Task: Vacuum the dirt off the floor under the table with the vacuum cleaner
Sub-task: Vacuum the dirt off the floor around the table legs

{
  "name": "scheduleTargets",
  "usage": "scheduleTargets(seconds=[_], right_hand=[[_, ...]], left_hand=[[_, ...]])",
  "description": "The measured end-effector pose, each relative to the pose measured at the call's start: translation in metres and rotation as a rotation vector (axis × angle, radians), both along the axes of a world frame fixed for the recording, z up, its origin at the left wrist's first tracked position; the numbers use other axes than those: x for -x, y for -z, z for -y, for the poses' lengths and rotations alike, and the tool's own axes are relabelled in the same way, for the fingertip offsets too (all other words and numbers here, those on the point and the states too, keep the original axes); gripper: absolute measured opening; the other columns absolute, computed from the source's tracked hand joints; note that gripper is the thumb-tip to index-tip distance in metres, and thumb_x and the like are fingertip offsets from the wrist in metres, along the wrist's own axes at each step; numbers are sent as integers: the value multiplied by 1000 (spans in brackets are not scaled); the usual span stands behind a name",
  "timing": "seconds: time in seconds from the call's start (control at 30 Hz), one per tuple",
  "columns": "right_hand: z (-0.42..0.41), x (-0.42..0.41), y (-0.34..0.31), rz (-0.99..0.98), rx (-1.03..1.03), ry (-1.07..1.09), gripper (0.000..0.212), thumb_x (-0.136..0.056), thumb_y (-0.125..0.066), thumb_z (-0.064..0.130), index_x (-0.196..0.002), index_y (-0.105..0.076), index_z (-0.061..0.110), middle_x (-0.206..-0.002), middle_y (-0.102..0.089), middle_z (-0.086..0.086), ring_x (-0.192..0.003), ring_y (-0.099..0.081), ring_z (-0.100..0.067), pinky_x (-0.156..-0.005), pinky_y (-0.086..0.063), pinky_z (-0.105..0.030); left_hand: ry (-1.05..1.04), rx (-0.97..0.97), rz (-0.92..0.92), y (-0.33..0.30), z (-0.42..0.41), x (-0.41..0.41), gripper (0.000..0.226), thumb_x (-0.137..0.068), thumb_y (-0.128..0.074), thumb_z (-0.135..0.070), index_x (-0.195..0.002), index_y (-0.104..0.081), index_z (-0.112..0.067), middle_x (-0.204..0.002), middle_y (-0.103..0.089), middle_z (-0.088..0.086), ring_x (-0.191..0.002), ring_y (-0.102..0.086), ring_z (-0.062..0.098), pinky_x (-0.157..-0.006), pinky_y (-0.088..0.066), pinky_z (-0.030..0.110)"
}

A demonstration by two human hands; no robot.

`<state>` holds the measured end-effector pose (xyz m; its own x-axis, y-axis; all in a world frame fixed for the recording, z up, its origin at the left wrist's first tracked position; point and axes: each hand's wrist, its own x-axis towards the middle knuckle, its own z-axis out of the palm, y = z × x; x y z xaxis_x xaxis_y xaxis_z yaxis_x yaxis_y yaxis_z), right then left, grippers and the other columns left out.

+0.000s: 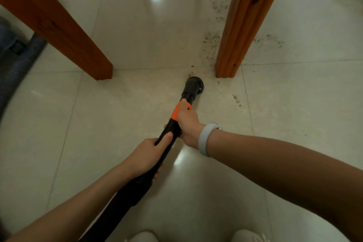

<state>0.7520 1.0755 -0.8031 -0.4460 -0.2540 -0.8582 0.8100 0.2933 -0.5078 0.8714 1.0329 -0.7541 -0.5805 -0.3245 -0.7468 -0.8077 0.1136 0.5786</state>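
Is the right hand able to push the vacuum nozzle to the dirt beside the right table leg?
Probably yes: the right hand grips the wand, the nozzle sits near the dirt, open floor between.

Black vacuum wand, round nozzle touching dirt
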Motion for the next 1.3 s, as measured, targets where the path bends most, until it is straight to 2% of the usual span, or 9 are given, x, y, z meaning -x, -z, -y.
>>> scheduleTargets(seconds=[0.3, 0.53, 0.7, 0.8, 0.9, 1.03, 1.1, 1.2, 1.3], right_hand=[[42, 2, -9, -10, 32, -89, 53, -96, -32, 53, -129, -40, 13, -119, -58, -15, -104, -62, -36, -90, -52, -49], [34, 35, -21, -4, -1, -29, 52, -98, -31, 50, -131, -41, 11, -123, -57, -15, -109, -59, -35, -95, -49, -48], [21, 31, -11, -56, -23, 4, 37, -97, -34, 50, -107, -42, 15, -115, -59, -16, -103, -62, -36, -92, -51, -48], [16, 15, 2, -138, -72, 30, 42, -95, -33, 54, -98, -44, 13, -111, -61, -17, -100, -62, -37, -90, -52, -48], [14, 3, 12, -155, -130, 57, 55, -93, -34, 55, -116, -43, 6, -113, -60, -18, -99, -62, -37, -90, -52, -47], [19, 9, 7, -58, -24, 65, 48, -94, -42, 45, -126, -35, 11, -105, -56, -13, -101, -62, -35, -90, -52, -47], [25, 21, -1, -34, 37, 52, 39, -96, -42, 40, -119, -37, 9, -87, -52, -9, -89, -64, -34, -86, -53, -48], [37, 41, -16, 0, 116, 61, 29, -99, -42, 33, -116, -36, 9, -79, -44, -8, -64, -55, -27, -70, -54, -42], [44, 59, -20, -19, 114, 90, 32, -99, -43, 34, -117, -38, 8, -80, -44, -10, -67, -52, -26, -60, -52, -38]], left_hand=[[-126, 25, -23, 5, 23, 0, 50, -94, -40, -52, -85, -50, -4, -52, -51, 15, -36, -48, 21, -39, -42, 25], [-65, 16, -39, 2, 21, 33, 50, -94, -39, -53, -85, -47, -5, -54, -51, 16, -35, -48, 22, -39, -42, 22], [-48, -9, -56, 6, 8, 29, 50, -94, -39, -53, -81, -47, -6, -51, -52, 14, -36, -49, 22, -40, -43, 23], [-20, -35, -55, 9, 3, 19, 51, -94, -39, -53, -82, -50, -5, -47, -52, 11, -38, -49, 23, -44, -43, 25], [19, -105, -30, 10, 5, 9, 55, -95, -37, -54, -93, -53, -1, -48, -52, 11, -40, -49, 24, -48, -43, 27], [-17, -119, -42, 12, 16, 10, 51, -94, -36, -54, -76, -46, -7, -46, -51, 11, -39, -49, 24, -47, -43, 27], [-70, -97, -67, 15, 21, 19, 51, -95, -37, -53, -74, -46, -7, -47, -52, 11, -38, -50, 23, -45, -44, 26], [-130, -98, -93, 20, 27, 34, 52, -93, -38, -55, -76, -50, -8, -52, -58, 10, -44, -55, 21, -49, -47, 27], [-77, -14, -88, 25, 31, 47, 56, -92, -36, -59, -79, -57, -10, -59, -65, 7, -51, -61, 17, -56, -50, 26]])
